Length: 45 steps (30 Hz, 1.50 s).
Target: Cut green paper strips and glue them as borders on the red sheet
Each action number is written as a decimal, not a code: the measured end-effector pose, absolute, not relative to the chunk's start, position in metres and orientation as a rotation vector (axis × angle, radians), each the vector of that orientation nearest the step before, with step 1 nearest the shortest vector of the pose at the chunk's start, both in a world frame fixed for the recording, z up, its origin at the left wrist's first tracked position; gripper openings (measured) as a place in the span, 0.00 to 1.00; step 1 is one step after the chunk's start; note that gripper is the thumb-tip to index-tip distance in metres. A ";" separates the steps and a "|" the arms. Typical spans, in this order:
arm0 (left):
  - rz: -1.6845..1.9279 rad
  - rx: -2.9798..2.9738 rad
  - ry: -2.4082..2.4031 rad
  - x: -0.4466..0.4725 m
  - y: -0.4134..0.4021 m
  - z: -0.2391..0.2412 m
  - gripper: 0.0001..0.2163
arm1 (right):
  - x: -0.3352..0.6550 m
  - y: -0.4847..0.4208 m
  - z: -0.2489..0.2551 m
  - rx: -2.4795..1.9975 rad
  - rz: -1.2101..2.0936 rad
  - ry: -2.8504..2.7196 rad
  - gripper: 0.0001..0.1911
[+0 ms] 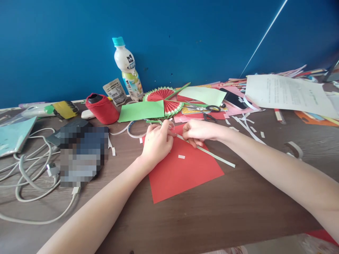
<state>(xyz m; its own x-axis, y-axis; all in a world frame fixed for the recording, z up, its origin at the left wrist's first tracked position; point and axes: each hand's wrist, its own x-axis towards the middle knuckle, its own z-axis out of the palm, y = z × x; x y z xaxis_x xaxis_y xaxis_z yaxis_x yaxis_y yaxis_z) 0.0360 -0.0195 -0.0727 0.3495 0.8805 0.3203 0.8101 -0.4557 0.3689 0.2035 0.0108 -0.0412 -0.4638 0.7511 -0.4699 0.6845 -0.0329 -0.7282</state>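
Note:
A sheet of red paper (182,180) lies on the table under both hands. A narrow white strip (217,159), which looks like tape, runs along its upper right edge and sticks out past it. My left hand (159,139) rests on the paper's upper left part, its curled fingers closed at the strip's far end. Close beside it, my right hand (197,131) pinches the strip, fingertips low over the paper. A small white scrap (181,157) lies on the red sheet. Just behind my left hand is a roll of tape (129,130), partly hidden.
Behind the hands are green paper (143,110), a red and green folded paper fan (160,94), black-handled scissors (212,110) and a bottle (129,70) against the blue wall. White cables (34,183) and a phone-like, blurred object (84,155) lie left; paper scraps (249,123) lie right.

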 end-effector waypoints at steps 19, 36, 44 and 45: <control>0.739 2.591 1.481 0.037 -0.021 -0.076 0.15 | 0.217 0.015 -0.035 -1.691 1.515 -2.323 0.11; 0.808 2.368 1.424 0.034 -0.017 -0.073 0.16 | 0.214 0.020 -0.048 -1.679 0.831 -2.519 0.22; 0.843 2.382 1.345 0.032 -0.018 -0.071 0.18 | 0.228 0.030 -0.040 -1.340 1.058 -2.442 0.12; 0.853 2.367 1.349 0.032 -0.018 -0.070 0.17 | 0.226 0.030 -0.042 -1.250 1.030 -2.357 0.10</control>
